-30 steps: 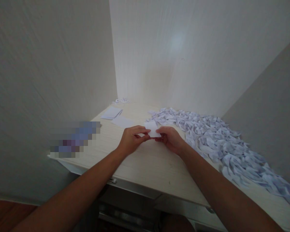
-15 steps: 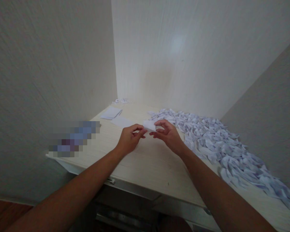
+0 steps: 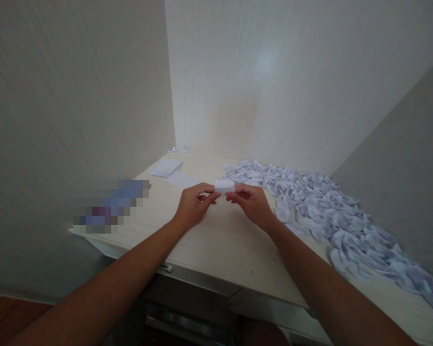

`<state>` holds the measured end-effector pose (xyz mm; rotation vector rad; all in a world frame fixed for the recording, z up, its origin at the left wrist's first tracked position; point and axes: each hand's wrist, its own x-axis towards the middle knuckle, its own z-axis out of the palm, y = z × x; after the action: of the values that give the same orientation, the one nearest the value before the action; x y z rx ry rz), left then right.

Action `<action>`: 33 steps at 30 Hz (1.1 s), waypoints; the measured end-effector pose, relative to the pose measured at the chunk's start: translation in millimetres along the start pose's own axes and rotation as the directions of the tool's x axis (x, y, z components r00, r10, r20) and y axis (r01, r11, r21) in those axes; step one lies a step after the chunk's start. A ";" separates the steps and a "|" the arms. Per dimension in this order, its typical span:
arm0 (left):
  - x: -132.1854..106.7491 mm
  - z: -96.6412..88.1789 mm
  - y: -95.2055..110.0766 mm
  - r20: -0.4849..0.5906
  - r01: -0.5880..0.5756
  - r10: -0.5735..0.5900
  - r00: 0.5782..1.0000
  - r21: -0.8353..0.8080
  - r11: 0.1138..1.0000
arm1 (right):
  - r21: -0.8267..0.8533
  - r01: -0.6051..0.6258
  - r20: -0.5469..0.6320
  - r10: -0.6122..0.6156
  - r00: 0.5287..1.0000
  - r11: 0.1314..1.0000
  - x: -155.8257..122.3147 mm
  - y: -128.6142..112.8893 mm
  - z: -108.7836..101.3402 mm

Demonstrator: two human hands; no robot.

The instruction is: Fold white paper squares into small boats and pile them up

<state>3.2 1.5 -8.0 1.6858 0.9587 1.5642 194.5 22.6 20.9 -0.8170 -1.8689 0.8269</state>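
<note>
Paper piece (image 3: 224,185), white and by now just a narrow band, is held up over the table (image 3: 216,259), a little left of the heap of folded paper (image 3: 310,202), near that heap's far end. In the head view, the only one there is, I see the left hand (image 3: 194,206) pinching one end of it between thumb and fingers (image 3: 206,188), and the right hand (image 3: 254,204) pinching the other, the two grips nearly mirroring each other. A second ago it showed as a broader, squarer sheet, set askew; half a second ago it was already slimmer, with the right fingers spread over its end. Now it lies level between the hands, and those fingers have drawn in around the edge. To my eye a fold has gone in and is being pressed or evened out, which would put this piece a step further along; the crease itself is too small for me to make out. The rest seems to have stayed put: left of the heap, a loose sheet (image 3: 182,180); farther left of it, a stack of paper (image 3: 166,167); beyond and to the left of the heap, thin white scraps (image 3: 182,149); and well to the heap's left, something bluish (image 3: 111,204), too blurred to name
</note>
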 end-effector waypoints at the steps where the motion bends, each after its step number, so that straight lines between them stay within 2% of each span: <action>1: 0.2 0.1 0.6 -0.001 0.007 -0.007 1.000 -0.006 1.000 | -0.009 -0.011 -0.003 0.011 1.000 1.000 -0.4 -0.8 0.1; 8: -0.5 1.0 3.6 -0.025 0.120 -0.122 0.992 -0.074 0.990 | 0.007 -0.143 -0.041 0.143 0.989 0.990 -2.5 -5.7 1.8; 13: -1.0 0.1 2.9 -0.040 0.169 -0.171 0.984 -0.045 0.985 | 0.007 -0.168 -0.053 0.168 0.984 0.986 -3.0 -7.0 2.3; 22: 0.7 3.6 3.9 -0.045 0.114 -0.127 0.991 -0.211 0.971 | 0.080 -0.180 -0.026 0.182 0.983 0.980 -3.8 -5.3 3.7; 29: 0.8 2.9 9.1 -0.056 0.154 -0.173 0.983 -0.248 0.956 | 0.346 -0.178 -0.042 0.205 0.978 0.921 -4.0 -0.9 10.3; 33: 0.8 2.6 10.2 -0.044 0.175 -0.192 0.980 -0.250 0.952 | 0.306 -0.168 -0.058 0.195 0.979 0.937 -4.0 -3.8 10.5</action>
<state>6.7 -3.2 0.8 1.3417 0.8873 1.5536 185.7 15.1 18.3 -0.8259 -1.5560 1.1409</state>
